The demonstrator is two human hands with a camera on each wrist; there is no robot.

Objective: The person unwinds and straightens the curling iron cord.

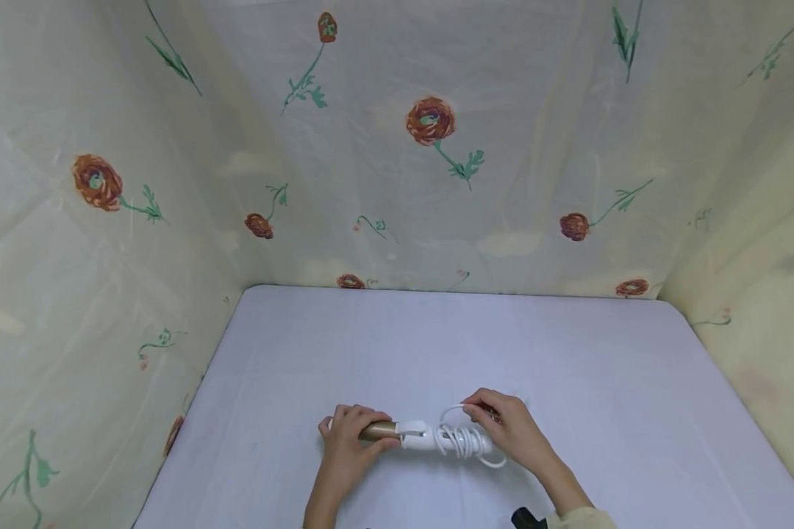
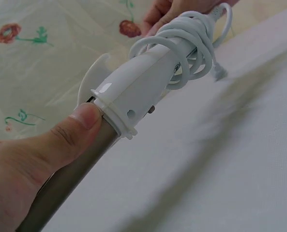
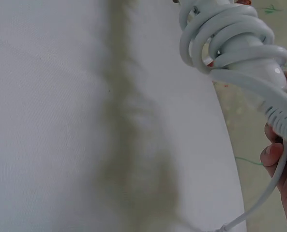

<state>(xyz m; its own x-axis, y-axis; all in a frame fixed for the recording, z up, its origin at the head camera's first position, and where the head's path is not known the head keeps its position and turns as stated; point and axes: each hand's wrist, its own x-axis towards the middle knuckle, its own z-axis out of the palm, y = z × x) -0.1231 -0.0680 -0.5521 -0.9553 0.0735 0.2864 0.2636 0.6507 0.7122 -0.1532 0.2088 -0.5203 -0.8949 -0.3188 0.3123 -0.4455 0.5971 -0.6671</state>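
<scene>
Draping the three sides of the scene is a cream floral cloth, printed with red flowers and green stems, and it walls in a pale lavender counter with rounded far corners. Low in the head view, near the person's edge of the counter, lies a curling iron, its long axis running left to right, roughly parallel to that near edge. It sits between the two hands, so neither has to reach: each is already on its own end.

The left hand is curled round the bronze barrel, thumb pressed along it right up against the white collar. The white handle stretches away from that thumb toward the right hand, which holds the far end, where the white cord is wound in several loops around the handle. In the right wrist view the fingers curl at the ridged cord-end of the handle, with a free length of cord trailing down past them. A loose loop of cord rises above the handle and another droops below it onto the counter. Whether the iron rests on the counter or is held just off it, I cannot tell.
</scene>
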